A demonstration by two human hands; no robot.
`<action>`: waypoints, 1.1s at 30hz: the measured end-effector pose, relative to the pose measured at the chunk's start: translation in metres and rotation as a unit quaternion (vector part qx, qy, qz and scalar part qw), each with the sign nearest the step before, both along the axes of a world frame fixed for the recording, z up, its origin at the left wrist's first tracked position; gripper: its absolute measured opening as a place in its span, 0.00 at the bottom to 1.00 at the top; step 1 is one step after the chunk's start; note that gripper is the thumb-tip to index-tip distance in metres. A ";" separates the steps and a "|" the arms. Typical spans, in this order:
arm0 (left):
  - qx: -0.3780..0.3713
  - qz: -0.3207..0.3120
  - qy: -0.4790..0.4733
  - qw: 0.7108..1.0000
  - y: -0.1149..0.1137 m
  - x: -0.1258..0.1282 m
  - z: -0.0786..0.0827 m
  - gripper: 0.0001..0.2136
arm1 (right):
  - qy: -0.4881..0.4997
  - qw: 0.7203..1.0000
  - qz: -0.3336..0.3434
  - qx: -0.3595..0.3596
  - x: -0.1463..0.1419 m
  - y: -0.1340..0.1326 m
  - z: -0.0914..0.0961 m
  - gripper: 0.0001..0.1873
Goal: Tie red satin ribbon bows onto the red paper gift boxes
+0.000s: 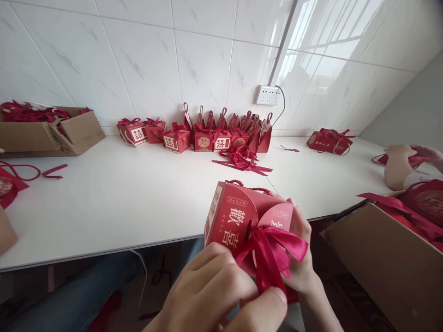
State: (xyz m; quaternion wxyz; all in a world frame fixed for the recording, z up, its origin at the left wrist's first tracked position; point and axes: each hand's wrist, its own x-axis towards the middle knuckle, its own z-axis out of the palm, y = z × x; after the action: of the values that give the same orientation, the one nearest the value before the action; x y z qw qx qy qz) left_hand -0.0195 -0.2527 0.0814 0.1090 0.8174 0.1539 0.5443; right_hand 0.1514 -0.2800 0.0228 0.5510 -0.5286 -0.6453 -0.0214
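Note:
A red gift box (238,207) with printed characters and dark red cord handles is held up at the table's front edge, tilted. Its front carries a shiny crimson ribbon (273,249) tied in a bow. My left hand (218,290) is closed in front of the box, thumb and fingers pinching the ribbon's lower tail. Behind the right side of the box, my right hand (304,249) grips and supports it; most of its fingers are hidden by the box and the bow.
Several finished red boxes (176,138) line the wall, with loose ribbons (242,159) before them. A cardboard carton (44,136) stands at left, another (387,253) at right front. Another person's hands (398,161) work at far right; part of someone's arm (7,233) shows at left.

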 end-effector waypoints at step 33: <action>-0.062 0.002 0.455 0.888 0.123 0.090 -0.123 0.29 | 0.677 0.713 0.182 0.003 0.061 -0.045 0.012 0.25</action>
State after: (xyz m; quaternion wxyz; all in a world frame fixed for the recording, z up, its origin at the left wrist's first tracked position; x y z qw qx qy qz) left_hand 0.0707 -0.1299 -0.0411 0.0761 0.9668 0.2217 0.1019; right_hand 0.2127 -0.3246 0.0348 0.8353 -0.2725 -0.1830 0.4411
